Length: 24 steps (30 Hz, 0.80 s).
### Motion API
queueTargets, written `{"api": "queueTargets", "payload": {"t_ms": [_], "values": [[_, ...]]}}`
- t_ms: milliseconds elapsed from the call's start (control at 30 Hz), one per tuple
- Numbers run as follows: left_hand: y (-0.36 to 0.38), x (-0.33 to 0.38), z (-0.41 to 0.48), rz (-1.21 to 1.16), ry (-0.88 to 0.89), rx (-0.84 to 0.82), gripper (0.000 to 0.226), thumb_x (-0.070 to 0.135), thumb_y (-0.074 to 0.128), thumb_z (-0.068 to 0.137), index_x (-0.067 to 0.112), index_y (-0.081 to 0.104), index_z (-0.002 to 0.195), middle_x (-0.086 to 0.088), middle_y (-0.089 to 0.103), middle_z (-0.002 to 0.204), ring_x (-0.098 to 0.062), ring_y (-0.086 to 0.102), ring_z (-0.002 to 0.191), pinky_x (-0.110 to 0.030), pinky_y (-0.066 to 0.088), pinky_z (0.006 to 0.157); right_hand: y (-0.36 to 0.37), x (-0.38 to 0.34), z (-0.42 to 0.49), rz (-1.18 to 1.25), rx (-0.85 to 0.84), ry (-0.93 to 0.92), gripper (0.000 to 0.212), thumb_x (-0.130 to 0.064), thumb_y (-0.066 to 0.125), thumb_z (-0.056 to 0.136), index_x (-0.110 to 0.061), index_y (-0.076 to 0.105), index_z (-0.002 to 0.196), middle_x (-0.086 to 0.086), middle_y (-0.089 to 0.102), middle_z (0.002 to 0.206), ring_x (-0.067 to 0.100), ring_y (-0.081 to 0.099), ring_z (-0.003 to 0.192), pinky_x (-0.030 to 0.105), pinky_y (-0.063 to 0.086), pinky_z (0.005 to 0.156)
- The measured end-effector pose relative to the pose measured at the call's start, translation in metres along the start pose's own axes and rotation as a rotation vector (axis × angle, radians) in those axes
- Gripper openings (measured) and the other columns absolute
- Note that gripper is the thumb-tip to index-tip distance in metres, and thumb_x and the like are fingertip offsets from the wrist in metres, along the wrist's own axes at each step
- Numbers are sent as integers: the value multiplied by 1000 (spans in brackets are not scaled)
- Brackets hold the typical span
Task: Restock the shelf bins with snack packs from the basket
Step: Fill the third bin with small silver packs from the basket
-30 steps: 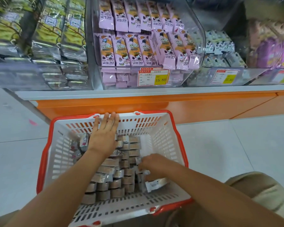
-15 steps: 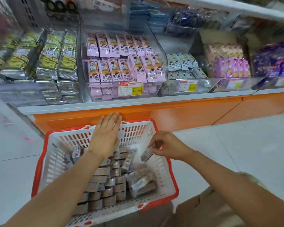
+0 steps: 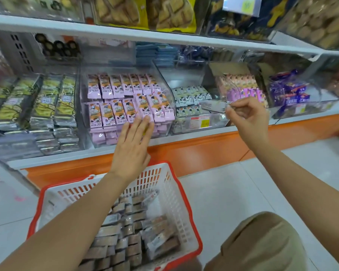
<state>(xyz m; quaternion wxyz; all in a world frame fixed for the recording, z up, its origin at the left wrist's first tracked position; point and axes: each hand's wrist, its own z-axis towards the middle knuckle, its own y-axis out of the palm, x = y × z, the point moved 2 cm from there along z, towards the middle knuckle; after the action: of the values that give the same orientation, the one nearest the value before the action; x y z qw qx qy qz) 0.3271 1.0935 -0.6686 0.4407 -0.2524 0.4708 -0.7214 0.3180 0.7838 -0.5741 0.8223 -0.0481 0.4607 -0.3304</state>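
Upper shelf blurred, labels unreadable | my left arm hides part of the basket point(image 3: 174, 192), so I cannot count its packs | right hand point(image 3: 247, 116) pinches one pack point(image 3: 213, 105) above the white-pack bin point(image 3: 182, 124) | left hand point(image 3: 132, 145) flat, fingers straight, before the pink bin point(image 3: 169, 89)

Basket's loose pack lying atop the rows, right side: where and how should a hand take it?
Pinch the loose pack across its long edges, coming straight down from above. It lies flat and askew on the packed rows beside the right wall of the basket, so its edges look free while the wall blocks a side approach.
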Motion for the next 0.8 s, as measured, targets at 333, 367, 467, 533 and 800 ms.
{"api": "queueTargets", "payload": {"t_ms": [333,367,467,533,800], "values": [[25,0,10,114,9,56,98,20,69,75,5,16,156,-17,11,164,-36,9,151,-55,7,121,37,83,64,-437,-81,182,9,-13,73,82,-13,66,88,10,67,82,23,64,72,40,57,73],[26,0,10,121,8,60,98,20,69,76,5,15,157,-17,11,164,-36,8,151,-55,6,122,39,88,68,-468,-116,194,10,-13,72,83,-16,68,91,7,67,81,25,64,75,44,56,74],[31,-1,11,139,-1,69,97,20,66,77,6,13,157,-16,10,164,-36,8,151,-53,0,122,43,94,74,-529,-214,239,12,-17,68,86,-19,76,95,5,73,87,23,67,83,43,57,79],[32,0,11,143,-3,79,96,20,64,77,6,13,157,-17,11,164,-36,10,151,-52,-3,122,43,96,75,-569,-258,236,14,-19,65,88,-16,78,92,9,74,90,25,68,83,43,57,78],[28,2,11,124,-1,68,95,18,64,78,5,13,157,-16,10,164,-35,9,151,-52,-3,122,43,62,59,-461,-188,63,14,-10,63,89,-8,76,94,11,72,90,21,65,80,34,54,74]]}}
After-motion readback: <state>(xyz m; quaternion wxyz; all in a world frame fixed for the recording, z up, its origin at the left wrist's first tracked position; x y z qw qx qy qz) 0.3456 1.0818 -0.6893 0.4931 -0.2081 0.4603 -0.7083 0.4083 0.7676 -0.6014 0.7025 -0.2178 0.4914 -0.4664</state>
